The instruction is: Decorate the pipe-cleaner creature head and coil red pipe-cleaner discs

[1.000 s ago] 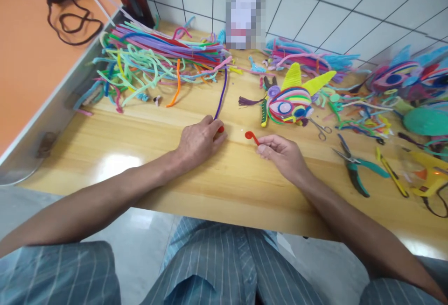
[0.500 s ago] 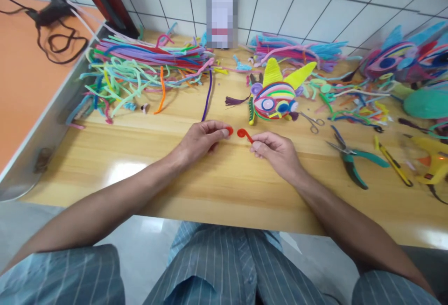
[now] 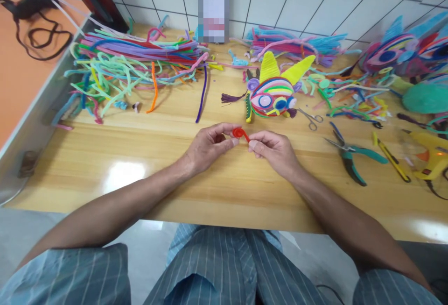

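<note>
A red pipe cleaner (image 3: 246,136) has its end rolled into a small flat coil, with a short straight tail. My right hand (image 3: 275,150) pinches the tail between thumb and fingers. At the coil, the thumb and fingertips of my left hand (image 3: 213,146) close in a pinch; a bit of red also shows among these fingers. Whether that is a separate piece, I cannot tell. Just beyond my hands lies a colourful pipe-cleaner animal head (image 3: 273,97) with yellow ears and a purple tassel (image 3: 233,98).
Bundled pipe cleaners (image 3: 140,48) and loose green ones (image 3: 117,78) lie at the back left. Another bundle (image 3: 297,46) is at the back. To the right are scissors (image 3: 312,119), green-handled pliers (image 3: 346,148), a yellow cutter (image 3: 392,158) and a yellow glue gun (image 3: 432,155).
The gap between my hands has closed. My left fingers, earlier apart from the coil with a red bit in them, now meet it. The view has shifted slightly.
</note>
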`<act>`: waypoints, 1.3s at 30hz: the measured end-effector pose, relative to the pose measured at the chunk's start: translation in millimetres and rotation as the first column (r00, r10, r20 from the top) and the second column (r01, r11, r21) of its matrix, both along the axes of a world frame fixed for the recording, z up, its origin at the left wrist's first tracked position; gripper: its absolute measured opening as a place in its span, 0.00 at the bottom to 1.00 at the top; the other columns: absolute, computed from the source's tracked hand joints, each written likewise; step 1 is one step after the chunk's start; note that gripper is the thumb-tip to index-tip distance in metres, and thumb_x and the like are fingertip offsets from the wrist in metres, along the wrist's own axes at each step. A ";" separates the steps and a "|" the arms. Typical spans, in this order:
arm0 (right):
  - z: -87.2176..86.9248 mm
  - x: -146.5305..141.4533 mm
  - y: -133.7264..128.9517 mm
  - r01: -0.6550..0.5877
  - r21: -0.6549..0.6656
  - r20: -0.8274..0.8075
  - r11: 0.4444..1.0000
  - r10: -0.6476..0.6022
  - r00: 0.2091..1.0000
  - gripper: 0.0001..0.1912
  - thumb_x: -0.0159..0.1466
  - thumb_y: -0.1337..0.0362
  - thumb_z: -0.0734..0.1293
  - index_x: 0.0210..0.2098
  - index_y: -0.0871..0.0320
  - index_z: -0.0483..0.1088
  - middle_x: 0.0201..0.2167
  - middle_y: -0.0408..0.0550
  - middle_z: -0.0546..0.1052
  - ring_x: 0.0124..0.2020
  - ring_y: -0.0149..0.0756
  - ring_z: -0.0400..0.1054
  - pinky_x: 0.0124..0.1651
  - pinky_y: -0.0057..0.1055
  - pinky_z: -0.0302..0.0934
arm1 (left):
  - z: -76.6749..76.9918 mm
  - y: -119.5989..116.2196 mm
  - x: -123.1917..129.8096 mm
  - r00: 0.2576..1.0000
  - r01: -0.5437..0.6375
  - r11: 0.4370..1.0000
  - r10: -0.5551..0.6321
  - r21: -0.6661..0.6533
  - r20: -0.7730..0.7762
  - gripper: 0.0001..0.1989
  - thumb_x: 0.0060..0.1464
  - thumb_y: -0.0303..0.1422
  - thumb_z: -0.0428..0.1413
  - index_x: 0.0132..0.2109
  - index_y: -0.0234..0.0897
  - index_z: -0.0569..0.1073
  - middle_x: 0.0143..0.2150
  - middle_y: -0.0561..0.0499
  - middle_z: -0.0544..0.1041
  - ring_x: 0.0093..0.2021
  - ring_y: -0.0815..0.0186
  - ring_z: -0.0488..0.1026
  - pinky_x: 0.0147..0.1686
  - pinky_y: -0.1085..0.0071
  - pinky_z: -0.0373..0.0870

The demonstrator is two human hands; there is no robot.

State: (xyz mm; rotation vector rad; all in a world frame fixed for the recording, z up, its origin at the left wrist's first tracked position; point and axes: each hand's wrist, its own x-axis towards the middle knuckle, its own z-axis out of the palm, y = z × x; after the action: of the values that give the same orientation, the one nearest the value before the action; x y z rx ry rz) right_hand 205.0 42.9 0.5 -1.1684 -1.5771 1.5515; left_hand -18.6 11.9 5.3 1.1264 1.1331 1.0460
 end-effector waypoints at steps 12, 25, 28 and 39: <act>-3.4 -0.1 -1.9 -0.019 0.041 0.024 0.999 0.018 1.000 0.15 0.64 0.50 0.75 0.39 0.55 0.82 0.27 0.43 0.80 0.24 0.30 0.67 0.28 0.29 0.65 | -17.9 -1.7 -4.1 0.993 0.035 0.975 -0.008 0.221 -0.118 0.16 0.62 0.39 0.67 0.54 0.41 0.86 0.48 0.46 0.88 0.47 0.62 0.83 0.50 0.69 0.77; -5.4 0.9 -4.0 -0.079 0.087 0.068 0.993 0.073 0.995 0.13 0.66 0.54 0.71 0.40 0.57 0.82 0.27 0.43 0.80 0.24 0.29 0.66 0.28 0.28 0.61 | -24.1 -1.6 -5.7 0.998 0.039 0.958 -0.025 0.283 -0.052 0.19 0.62 0.39 0.70 0.58 0.42 0.85 0.40 0.48 0.87 0.37 0.67 0.81 0.42 0.71 0.79; -7.4 0.7 -4.3 -0.091 0.114 0.083 0.989 0.082 0.993 0.13 0.67 0.55 0.70 0.40 0.58 0.82 0.26 0.42 0.78 0.24 0.29 0.65 0.28 0.28 0.58 | -23.1 -1.8 -6.2 0.997 0.049 0.961 -0.032 0.274 -0.064 0.17 0.62 0.39 0.70 0.55 0.41 0.86 0.40 0.47 0.87 0.36 0.67 0.81 0.40 0.72 0.78; -3.4 0.0 -3.8 -0.113 0.146 0.036 0.983 0.109 0.993 0.14 0.68 0.56 0.70 0.42 0.59 0.82 0.27 0.43 0.79 0.26 0.29 0.67 0.31 0.28 0.59 | -19.1 -3.7 -3.9 0.999 0.042 0.986 -0.038 0.160 -0.029 0.18 0.58 0.38 0.72 0.53 0.38 0.85 0.38 0.47 0.86 0.31 0.70 0.77 0.29 0.77 0.72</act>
State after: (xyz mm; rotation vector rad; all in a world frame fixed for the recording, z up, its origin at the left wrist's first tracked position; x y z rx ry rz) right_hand 205.0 39.2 -3.0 -1.0403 -1.7707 1.4643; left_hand -22.5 8.2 -13.9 1.2886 1.0561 1.1096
